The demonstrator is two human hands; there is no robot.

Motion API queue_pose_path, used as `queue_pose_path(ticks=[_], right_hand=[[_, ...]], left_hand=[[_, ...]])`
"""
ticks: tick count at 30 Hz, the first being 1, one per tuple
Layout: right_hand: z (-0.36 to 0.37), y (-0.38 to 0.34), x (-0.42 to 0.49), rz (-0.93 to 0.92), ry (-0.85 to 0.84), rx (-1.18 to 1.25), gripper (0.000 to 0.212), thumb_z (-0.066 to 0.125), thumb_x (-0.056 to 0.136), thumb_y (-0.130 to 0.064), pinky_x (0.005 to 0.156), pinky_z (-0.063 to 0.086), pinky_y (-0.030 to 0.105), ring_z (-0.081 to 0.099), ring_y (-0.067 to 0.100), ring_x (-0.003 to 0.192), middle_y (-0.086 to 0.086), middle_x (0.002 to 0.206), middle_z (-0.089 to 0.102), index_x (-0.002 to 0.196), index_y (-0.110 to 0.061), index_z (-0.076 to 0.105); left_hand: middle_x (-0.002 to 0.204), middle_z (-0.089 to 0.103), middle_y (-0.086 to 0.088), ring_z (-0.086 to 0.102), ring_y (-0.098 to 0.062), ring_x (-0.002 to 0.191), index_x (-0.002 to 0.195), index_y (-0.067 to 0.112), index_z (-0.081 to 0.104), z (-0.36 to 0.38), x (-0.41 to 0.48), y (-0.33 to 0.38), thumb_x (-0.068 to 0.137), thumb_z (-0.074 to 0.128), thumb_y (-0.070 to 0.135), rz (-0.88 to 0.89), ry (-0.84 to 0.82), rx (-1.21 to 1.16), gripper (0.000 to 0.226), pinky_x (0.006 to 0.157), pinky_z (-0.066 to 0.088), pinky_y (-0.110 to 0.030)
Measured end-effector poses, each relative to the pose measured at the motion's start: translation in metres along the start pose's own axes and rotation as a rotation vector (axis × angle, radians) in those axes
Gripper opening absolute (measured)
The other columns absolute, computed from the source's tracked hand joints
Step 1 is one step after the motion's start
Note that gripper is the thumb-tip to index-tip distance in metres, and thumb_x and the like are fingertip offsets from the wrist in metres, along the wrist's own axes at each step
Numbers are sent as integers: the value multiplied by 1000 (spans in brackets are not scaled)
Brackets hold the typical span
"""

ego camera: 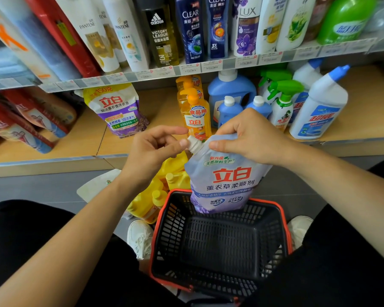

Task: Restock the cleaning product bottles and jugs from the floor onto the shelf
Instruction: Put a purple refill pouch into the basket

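Note:
A pale purple softener pouch (226,180) with red lettering hangs above the basket, held upright. My right hand (246,136) pinches its top edge. The thumb and fingers of my left hand (155,149) touch the pouch's white screw cap (194,144). Several yellow jugs (157,191) lie on the grey floor just beyond the basket. The lower wooden shelf (160,107) carries orange dish-soap bottles (195,111), blue detergent jugs (231,89), green-trigger spray bottles (282,100), white toilet-cleaner bottles (321,107) and a purple refill pouch (118,109).
A black and red shopping basket (217,242) stands between my knees, with nothing in it. The upper shelf (186,69) is packed with shampoo bottles. Red packs (31,120) lie at the lower shelf's left end. A white flat pack (98,185) lies on the floor.

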State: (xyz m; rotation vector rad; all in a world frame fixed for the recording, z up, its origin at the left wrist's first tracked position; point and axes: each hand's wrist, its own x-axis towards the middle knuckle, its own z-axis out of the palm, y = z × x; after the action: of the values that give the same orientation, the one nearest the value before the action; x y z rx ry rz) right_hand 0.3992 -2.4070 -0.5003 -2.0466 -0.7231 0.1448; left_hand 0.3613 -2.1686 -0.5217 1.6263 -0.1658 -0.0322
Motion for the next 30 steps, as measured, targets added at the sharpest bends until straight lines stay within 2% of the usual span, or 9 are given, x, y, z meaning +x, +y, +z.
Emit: queue_pose_path(ticks=[3, 5, 8, 10, 14, 19, 24, 27, 30], right_hand=[[1, 0, 0, -7, -2, -11, 25, 72, 90, -21, 69, 48, 42, 65, 34, 77, 21, 78, 71, 81, 1, 77], [0, 0, 0, -3, -3, -10, 24, 72, 90, -21, 70, 49, 43, 66, 33, 77, 20, 78, 72, 82, 1, 78], [1, -1, 1, -1, -2, -6, 23, 72, 90, -21, 70, 49, 42, 66, 31, 77, 19, 78, 72, 83, 0, 78], [1, 0, 0, 0, -2, -9, 23, 73, 90, -21, 70, 50, 42, 67, 30, 77, 18, 78, 73, 83, 0, 78], [1, 1, 0, 4, 3, -17, 22, 73, 90, -21, 71, 49, 44, 67, 30, 77, 17, 79, 73, 83, -1, 79], [1, 1, 1, 12, 8, -11, 19, 74, 89, -21, 71, 51, 42, 68, 24, 77, 13, 79, 75, 86, -3, 79], [2, 2, 0, -2, -1, -21, 21, 74, 89, -21, 69, 50, 43, 67, 30, 79, 17, 80, 74, 85, -1, 79], [2, 2, 1, -1, 0, -17, 20, 74, 88, -21, 69, 50, 43, 67, 29, 79, 16, 80, 74, 85, -2, 79], [2, 2, 1, -9, 1, -14, 20, 74, 89, -20, 67, 49, 41, 65, 30, 77, 18, 78, 73, 85, 0, 79]], left_hand=[[76, 67, 1, 60, -15, 73, 103, 25, 78, 0, 0, -1, 80, 77, 29, -19, -12, -11, 24, 71, 50, -30], [91, 73, 2, 66, -14, 85, 107, 22, 76, 0, 1, -1, 84, 70, 16, -33, -48, -27, 24, 76, 53, -30], [112, 75, -8, 69, -23, 104, 116, 16, 72, -1, 0, 0, 83, 64, 1, -4, -97, -57, 37, 83, 57, -31], [108, 75, -9, 68, -26, 100, 117, 14, 71, 0, 0, 0, 82, 67, 1, 13, -92, -50, 38, 83, 58, -31], [86, 66, 2, 60, -13, 80, 113, 18, 73, 0, 0, -2, 82, 73, 14, -5, -57, -14, 31, 69, 52, -24], [110, 72, -7, 64, -23, 99, 121, 14, 69, -3, 1, -3, 81, 68, -3, 66, -123, 9, 44, 82, 56, -31], [90, 62, 4, 55, -13, 83, 114, 21, 76, -3, 1, -3, 73, 71, 16, 38, -108, 34, 41, 70, 51, -23], [87, 60, 3, 55, -14, 84, 113, 23, 76, -3, 1, -5, 77, 70, 9, 49, -125, 70, 39, 70, 50, -22], [87, 62, -9, 57, -19, 83, 108, 21, 77, -2, 1, -5, 83, 69, 7, 38, -115, 81, 31, 69, 52, -25]])
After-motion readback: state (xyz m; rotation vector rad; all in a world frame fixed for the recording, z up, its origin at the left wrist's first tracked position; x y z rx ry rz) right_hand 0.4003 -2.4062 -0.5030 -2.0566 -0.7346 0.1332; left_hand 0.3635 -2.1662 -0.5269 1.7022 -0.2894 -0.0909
